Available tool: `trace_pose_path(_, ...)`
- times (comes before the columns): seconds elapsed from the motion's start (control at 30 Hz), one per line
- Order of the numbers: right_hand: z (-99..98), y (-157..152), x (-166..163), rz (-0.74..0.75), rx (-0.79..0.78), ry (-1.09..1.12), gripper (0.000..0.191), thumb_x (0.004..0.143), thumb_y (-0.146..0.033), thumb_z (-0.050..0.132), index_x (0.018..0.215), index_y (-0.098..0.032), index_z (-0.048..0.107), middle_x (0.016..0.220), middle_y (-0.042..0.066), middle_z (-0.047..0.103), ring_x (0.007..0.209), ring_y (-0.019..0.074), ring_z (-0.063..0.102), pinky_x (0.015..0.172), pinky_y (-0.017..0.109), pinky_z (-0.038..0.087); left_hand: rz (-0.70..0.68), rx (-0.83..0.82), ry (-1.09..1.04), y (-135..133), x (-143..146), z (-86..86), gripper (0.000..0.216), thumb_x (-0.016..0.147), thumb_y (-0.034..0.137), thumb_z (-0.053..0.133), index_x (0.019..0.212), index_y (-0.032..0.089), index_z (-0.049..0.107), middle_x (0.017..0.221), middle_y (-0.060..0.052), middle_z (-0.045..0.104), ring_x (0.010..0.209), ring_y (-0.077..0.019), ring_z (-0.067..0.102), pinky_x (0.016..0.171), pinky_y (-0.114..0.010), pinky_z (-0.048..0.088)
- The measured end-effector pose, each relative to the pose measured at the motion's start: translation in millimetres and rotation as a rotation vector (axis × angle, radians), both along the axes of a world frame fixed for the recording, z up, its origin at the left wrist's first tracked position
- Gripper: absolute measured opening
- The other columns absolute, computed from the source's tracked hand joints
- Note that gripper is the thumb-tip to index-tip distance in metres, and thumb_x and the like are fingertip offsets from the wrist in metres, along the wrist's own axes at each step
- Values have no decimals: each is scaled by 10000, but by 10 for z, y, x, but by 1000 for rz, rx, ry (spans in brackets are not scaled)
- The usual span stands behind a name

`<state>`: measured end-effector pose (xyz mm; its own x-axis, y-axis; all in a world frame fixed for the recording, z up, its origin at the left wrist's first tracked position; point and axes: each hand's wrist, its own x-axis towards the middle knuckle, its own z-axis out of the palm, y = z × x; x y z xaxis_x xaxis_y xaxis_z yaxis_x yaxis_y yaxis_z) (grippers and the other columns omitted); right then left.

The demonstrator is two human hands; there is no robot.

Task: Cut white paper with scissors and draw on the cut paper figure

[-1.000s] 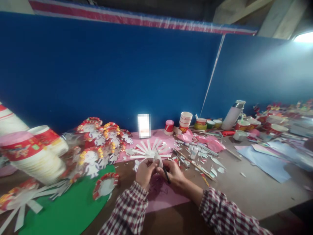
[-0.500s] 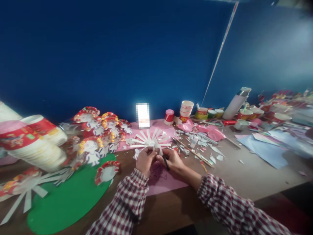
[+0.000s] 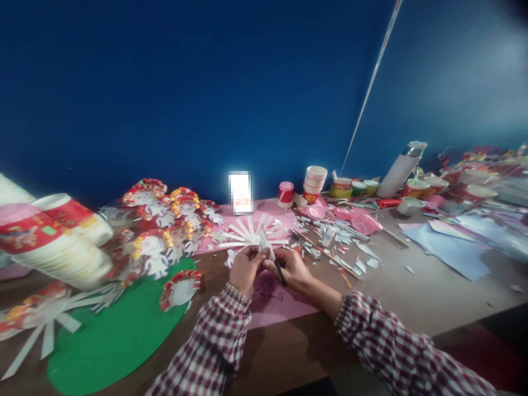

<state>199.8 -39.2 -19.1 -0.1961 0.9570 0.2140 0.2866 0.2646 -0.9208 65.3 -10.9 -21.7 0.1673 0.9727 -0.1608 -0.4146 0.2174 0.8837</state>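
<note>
- Our left hand (image 3: 245,270) pinches the white paper piece (image 3: 268,252), at five o'clock from the strip fan (image 3: 249,238).
- Our right hand (image 3: 296,270) grips the scissors (image 3: 281,271).
- We judge the paper piece light, bendable, easily torn; hold its edge.

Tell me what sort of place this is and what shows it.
It looks like a craft workspace, perhaps a shared one. Cut paper scraps litter the table, decorated paper figures cluster on the left, and the right hand holds scissors.
</note>
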Motion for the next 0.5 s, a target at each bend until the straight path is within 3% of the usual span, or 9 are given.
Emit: trace_pose_path(0.5, 26, -20, -22, -3, -27, 29, 335, 766, -437, 574, 672, -119, 531, 590, -28, 416, 537, 80, 334, 467, 186, 256, 10, -5, 17, -20, 17, 39, 248, 557, 301, 758, 668, 163, 585, 613, 40, 607, 569, -97, 549, 573, -220, 442)
